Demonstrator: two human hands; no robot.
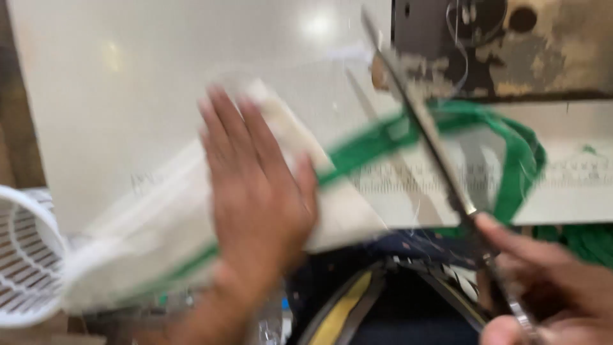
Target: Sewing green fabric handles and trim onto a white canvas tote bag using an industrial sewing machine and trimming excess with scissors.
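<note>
My left hand lies flat with fingers spread on a cream fabric piece edged with green trim, pressing it onto the white worktable. In my right hand is a pair of metal scissors, blades pointing up and away over the fabric's green trim. The trim loops to the right near the base of a sewing machine. The picture is blurred by motion.
A white slotted plastic basket stands at the lower left beside the table. More green cloth hangs at the right edge. Dark clothing and a yellow-black strap show below the table's front edge.
</note>
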